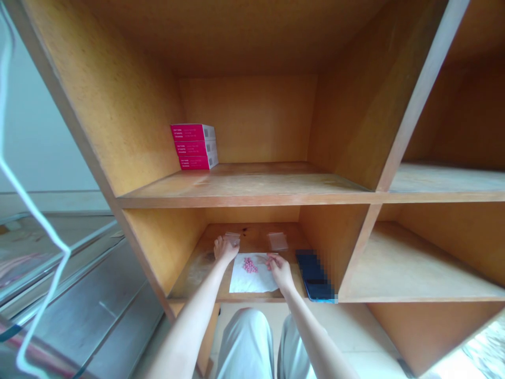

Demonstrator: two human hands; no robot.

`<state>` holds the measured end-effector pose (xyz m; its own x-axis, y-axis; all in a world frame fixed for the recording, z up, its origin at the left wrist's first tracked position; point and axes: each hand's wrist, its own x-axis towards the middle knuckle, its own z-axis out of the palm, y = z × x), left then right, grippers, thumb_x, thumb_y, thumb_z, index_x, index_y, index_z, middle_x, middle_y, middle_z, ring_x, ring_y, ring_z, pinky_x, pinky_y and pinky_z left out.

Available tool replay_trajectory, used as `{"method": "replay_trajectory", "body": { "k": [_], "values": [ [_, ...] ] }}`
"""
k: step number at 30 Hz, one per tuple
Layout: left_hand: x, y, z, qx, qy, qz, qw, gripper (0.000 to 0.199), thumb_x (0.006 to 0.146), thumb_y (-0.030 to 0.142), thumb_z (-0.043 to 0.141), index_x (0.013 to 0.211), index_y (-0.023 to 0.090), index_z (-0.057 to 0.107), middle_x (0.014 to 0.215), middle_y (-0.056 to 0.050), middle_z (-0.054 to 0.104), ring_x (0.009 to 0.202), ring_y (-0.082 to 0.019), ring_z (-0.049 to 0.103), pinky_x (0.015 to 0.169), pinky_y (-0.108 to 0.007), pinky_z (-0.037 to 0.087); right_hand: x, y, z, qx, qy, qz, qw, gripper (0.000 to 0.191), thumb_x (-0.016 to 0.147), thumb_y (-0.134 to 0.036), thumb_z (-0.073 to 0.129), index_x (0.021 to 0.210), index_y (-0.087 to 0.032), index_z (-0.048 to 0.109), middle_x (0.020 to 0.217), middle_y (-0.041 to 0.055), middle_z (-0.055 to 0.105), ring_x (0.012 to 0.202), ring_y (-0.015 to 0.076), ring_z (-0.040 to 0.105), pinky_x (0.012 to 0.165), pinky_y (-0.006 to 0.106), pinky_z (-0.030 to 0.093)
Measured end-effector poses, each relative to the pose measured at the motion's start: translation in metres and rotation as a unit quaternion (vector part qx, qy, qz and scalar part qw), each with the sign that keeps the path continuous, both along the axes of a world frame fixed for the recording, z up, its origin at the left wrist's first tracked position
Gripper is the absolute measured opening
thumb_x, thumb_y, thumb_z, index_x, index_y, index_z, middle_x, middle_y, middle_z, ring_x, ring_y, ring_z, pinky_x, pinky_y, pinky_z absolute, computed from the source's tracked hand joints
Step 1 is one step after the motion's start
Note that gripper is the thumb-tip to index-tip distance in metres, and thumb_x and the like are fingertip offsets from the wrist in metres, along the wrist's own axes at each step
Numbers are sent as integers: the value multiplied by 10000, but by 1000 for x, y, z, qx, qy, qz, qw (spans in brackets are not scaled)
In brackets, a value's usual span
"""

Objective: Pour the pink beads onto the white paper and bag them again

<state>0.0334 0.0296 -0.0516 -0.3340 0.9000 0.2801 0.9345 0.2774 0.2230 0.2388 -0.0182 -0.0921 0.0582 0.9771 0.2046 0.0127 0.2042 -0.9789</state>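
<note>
Many small pink pills lie in a loose cluster on a white sheet of paper on the lower shelf. My left hand is beyond the paper's far left corner, its fingers bent and closed at a small clear plastic bag. Over the right edge of the paper, my right hand is in a pinch, with its fingertips pointing toward the pills. Something thin and faint is at those fingertips, too small to make out. A second clear plastic bag lies flat behind my right hand.
A dark phone, partly blurred out, lies right of the paper. Three stacked pink boxes stand on the upper shelf. Wooden side walls and the shelf edge overhead enclose the lower compartment. A white cable hangs at left.
</note>
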Motion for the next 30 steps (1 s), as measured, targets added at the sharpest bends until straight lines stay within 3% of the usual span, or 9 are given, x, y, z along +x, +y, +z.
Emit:
{"method": "replay_trajectory", "body": {
  "k": [5, 9, 12, 16, 19, 21, 23, 27, 30],
  "values": [
    [3, 0, -5, -2, -11, 18, 1000, 544, 639, 458, 524, 1042, 93, 517, 1050, -184, 533, 1029, -325, 457, 804, -390, 365, 1, -1, 3, -1, -3, 2, 1000, 329, 701, -320, 454, 903, -122, 622, 710, 74, 653, 601, 181, 589, 586, 289, 472],
    [10, -7, 2, 16, -46, 21, 999, 524, 626, 437, 549, 1032, 108, 509, 1088, -200, 512, 1057, -358, 435, 813, -457, 340, 1, -1, 3, 0, 1, 4, 1000, 313, 697, -316, 467, 898, -133, 622, 711, 75, 648, 619, 195, 593, 602, 306, 476],
    [18, -21, 14, 127, -74, 7, 989, 492, 670, 404, 533, 1076, 135, 464, 1188, -184, 463, 1108, -350, 398, 828, -487, 326, 1, -2, 4, 0, 9, 1, 1000, 306, 706, -317, 466, 903, -135, 613, 713, 72, 642, 621, 191, 590, 612, 305, 475],
    [23, -48, 22, 291, -146, 6, 946, 368, 731, 274, 494, 1087, 200, 435, 1199, -108, 479, 1117, -291, 409, 875, -481, 314, 1, -2, 3, 15, 33, -27, 999, 311, 718, -316, 453, 931, -139, 596, 773, 76, 644, 641, 181, 591, 619, 297, 473],
    [21, -69, 11, 369, -206, -29, 906, 327, 747, 211, 475, 1071, 203, 437, 1136, -92, 510, 1087, -247, 445, 929, -437, 305, 5, 7, 3, 35, 11, -67, 997, 323, 734, -309, 438, 961, -131, 581, 851, 98, 644, 720, 192, 601, 660, 300, 468],
    [19, -78, -3, 382, -245, -25, 891, 314, 753, 217, 473, 1065, 202, 443, 1088, -86, 519, 1046, -238, 465, 924, -429, 321, 10, 16, 6, 52, -51, -101, 992, 332, 750, -293, 422, 992, -122, 573, 903, 115, 639, 799, 205, 598, 712, 307, 456],
    [16, -83, -18, 378, -277, -30, 883, 293, 759, 215, 465, 1051, 194, 450, 1056, -84, 513, 1012, -222, 476, 911, -412, 344, 14, 26, 12, 65, -168, -132, 975, 352, 753, -255, 424, 1049, -116, 556, 978, 133, 621, 881, 222, 578, 761, 315, 432],
    [11, -83, -39, 362, -332, -29, 871, 241, 747, 205, 478, 987, 184, 462, 1001, -77, 507, 938, -201, 499, 873, -399, 383, 19, 41, 22, 54, -426, -155, 890, 462, 751, -256, 487, 1193, -122, 472, 1215, 166, 488, 1055, 287, 481, 863, 372, 349],
    [7, -81, -46, 350, -359, -19, 865, 209, 739, 190, 476, 947, 181, 462, 971, -70, 513, 906, -192, 509, 853, -392, 399, 18, 45, 23, 27, -524, -143, 839, 503, 768, -304, 499, 1239, -142, 429, 1299, 168, 405, 1070, 307, 465, 867, 399, 326]
  ]
}}
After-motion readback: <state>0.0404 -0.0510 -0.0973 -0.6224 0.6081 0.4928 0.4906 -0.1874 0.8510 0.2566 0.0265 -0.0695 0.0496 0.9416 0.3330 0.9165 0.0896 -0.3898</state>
